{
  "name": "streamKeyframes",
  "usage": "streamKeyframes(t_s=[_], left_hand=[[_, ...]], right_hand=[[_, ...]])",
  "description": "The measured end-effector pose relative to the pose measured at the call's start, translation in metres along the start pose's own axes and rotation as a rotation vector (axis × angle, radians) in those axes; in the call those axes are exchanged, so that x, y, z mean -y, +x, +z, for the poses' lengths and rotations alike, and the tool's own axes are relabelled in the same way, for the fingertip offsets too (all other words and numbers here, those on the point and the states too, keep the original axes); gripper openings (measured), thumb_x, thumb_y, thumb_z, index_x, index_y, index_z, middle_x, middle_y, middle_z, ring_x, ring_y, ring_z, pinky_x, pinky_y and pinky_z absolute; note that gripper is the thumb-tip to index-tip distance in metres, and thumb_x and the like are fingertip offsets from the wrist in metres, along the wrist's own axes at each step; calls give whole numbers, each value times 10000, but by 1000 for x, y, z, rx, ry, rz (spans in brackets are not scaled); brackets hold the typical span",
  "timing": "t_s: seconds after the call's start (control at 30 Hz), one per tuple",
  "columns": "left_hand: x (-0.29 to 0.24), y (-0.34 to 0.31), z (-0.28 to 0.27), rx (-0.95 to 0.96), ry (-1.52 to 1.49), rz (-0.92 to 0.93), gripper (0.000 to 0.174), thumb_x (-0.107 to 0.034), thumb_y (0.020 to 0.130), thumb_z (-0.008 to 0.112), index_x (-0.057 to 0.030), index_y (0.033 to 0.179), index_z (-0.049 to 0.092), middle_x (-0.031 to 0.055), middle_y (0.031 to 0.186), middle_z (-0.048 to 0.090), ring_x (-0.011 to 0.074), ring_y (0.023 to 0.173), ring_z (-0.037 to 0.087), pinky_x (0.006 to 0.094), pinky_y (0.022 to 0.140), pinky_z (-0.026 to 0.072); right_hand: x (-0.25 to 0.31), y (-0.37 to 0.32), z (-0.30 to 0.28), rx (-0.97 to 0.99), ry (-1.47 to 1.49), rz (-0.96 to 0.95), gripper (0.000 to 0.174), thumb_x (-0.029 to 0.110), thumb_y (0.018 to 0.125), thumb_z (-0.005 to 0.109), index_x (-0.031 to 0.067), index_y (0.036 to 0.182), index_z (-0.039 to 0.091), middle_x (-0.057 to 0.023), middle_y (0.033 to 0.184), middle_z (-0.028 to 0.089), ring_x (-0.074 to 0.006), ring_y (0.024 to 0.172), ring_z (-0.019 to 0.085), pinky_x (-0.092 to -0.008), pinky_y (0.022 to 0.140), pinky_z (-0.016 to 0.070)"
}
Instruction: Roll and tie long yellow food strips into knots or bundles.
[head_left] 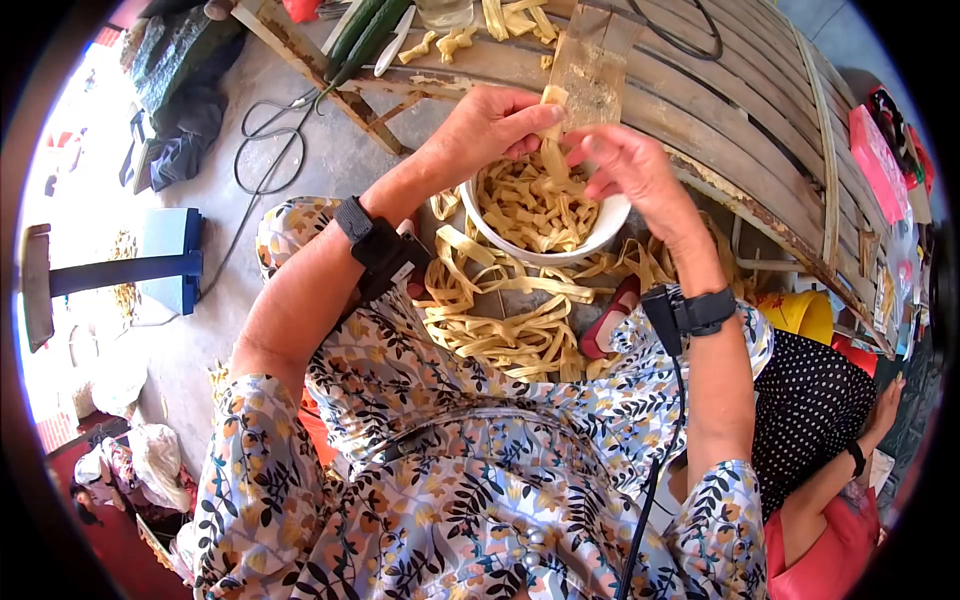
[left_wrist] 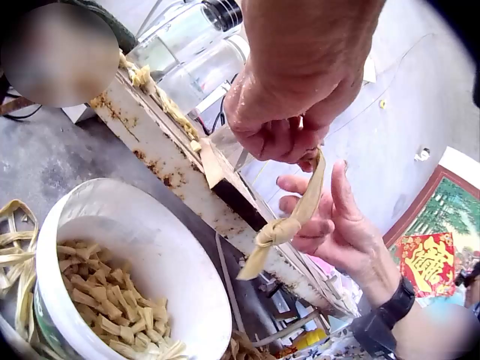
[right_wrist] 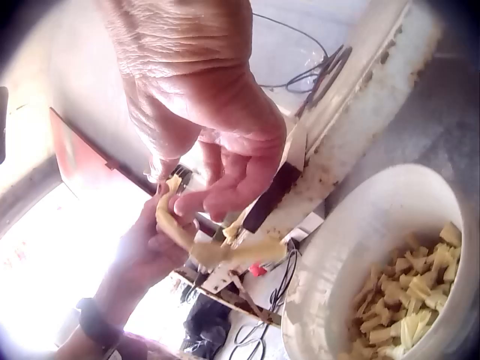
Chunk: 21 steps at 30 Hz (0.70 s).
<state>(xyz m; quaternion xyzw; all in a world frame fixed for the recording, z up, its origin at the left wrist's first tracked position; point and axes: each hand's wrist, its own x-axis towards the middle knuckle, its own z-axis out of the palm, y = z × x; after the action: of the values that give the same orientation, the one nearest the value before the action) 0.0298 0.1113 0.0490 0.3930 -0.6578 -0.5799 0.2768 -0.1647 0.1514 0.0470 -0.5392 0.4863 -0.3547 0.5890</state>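
Above a white bucket (head_left: 612,222), the left hand (head_left: 490,125) pinches the upper end of a flat tan strip (head_left: 555,160). In the left wrist view the strip (left_wrist: 309,202) hangs from those fingers, with a knot (left_wrist: 276,232) near its lower end. The right hand (head_left: 640,180) is just to the right of the strip, fingers parted and loosely bent; in the left wrist view its fingers are behind the strip, and contact cannot be told. Many short knotted pieces (right_wrist: 409,289) lie inside the bucket.
Long loose strips (head_left: 500,335) lie on the floor between the feet. A slatted wooden table (head_left: 740,130) stands beyond the bucket, with a board (head_left: 590,75), knotted pieces (head_left: 457,42) and green cucumbers (head_left: 362,35). Another person (head_left: 825,540) sits at the right, near a yellow bucket (head_left: 802,315).
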Motion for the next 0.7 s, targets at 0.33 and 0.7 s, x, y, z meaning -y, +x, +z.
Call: streamKeyframes(t_s=[0.33, 0.7], left_hand=[[0, -2, 17, 171, -16, -25, 326, -331, 871, 519, -33, 787, 623, -25, 592, 513, 40, 529, 449, 196, 498, 378], [8, 5, 17, 114, -292, -89, 276, -274, 880, 518, -32, 994, 591, -17, 834, 584, 29, 680, 525, 177, 654, 460]], right_hand=[[-8, 11, 0, -76, 284, -184, 122, 125, 809, 605, 6, 835, 614, 5, 624, 542, -22, 498, 445, -153, 430, 336], [-5, 25, -5, -121, 298, -92, 168, 175, 818, 606, 29, 900, 593, -16, 675, 565, -76, 579, 519, -175, 529, 414]])
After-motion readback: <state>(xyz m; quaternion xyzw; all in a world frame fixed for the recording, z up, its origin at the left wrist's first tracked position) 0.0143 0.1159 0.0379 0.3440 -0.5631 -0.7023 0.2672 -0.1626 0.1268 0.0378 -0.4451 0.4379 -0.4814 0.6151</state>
